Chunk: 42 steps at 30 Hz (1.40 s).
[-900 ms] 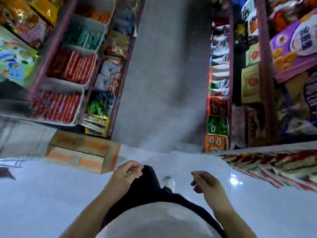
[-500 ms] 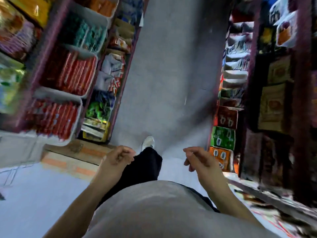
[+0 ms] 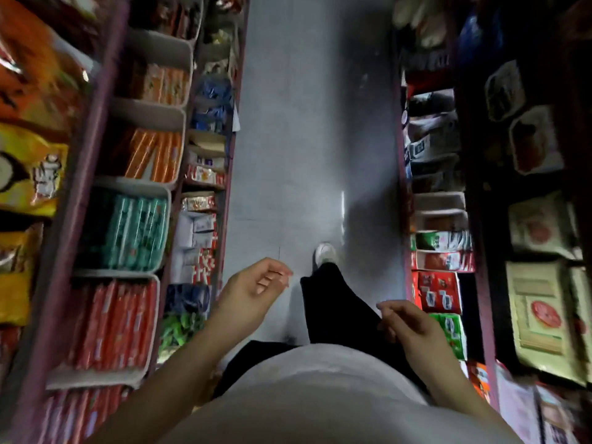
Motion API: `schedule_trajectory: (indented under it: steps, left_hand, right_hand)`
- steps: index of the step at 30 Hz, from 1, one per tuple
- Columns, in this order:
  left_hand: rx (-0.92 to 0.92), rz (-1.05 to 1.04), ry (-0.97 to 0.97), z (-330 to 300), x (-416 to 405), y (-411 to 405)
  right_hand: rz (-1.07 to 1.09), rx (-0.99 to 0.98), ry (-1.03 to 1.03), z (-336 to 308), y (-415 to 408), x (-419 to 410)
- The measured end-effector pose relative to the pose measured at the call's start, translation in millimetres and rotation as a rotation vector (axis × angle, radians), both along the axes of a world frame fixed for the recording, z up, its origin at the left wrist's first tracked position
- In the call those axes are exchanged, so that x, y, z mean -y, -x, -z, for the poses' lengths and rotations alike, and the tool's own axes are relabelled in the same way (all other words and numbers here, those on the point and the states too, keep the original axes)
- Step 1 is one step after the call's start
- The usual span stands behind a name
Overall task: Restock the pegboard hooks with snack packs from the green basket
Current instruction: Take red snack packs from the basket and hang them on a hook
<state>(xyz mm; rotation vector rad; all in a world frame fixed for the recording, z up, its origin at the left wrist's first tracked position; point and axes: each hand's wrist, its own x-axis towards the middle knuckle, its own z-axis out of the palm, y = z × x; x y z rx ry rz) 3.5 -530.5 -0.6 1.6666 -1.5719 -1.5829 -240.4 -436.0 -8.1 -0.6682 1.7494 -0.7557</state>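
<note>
Closest to me is my pale grey shirt [image 3: 320, 395], smooth and rounded, filling the bottom of the view. Above it my two bare forearms reach forward. My left hand [image 3: 253, 290] hangs over the floor with its fingers loosely curled and nothing in them; it touches nothing. My right hand [image 3: 413, 328] is just in front of my black trouser leg [image 3: 336, 302], fingers loosely bent in the same relaxed way, also holding nothing.

Past the hands, my white shoe [image 3: 325, 253] is planted on the grey floor [image 3: 307, 139], which is smooth and shows a soft glare.

Neither the green basket nor any pegboard hooks can be seen from here, so I cannot tell where they are. Snack packs line both sides of the aisle. On my left, white rounded trays on a purple-framed shelf hold upright rows of flat packs: red packs [image 3: 112, 325] nearest, then teal packs [image 3: 128, 229], then orange packs [image 3: 153, 158]. On my right, red boxes [image 3: 439, 291] and green boxes [image 3: 450, 331] stand low on a darker shelf.
</note>
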Motion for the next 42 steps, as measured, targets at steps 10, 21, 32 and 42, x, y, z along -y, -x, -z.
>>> schedule_trajectory:
  steps: [10,21,32,42]
  left_hand:
    - [0.029,-0.237,-0.001,-30,212,47]
    - [0.000,-0.257,0.007,-11,535,55]
    - [-0.048,-0.016,0.068,-14,859,137]
    - [0.092,-0.099,0.127,-16,1088,206]
  right_hand:
    - [-0.168,0.069,0.164,-39,39,304]
    - [-0.121,0.077,0.146,-36,53,610]
    - [0.076,0.110,0.094,-19,123,860]
    - [-0.168,0.083,0.196,-45,216,1153]
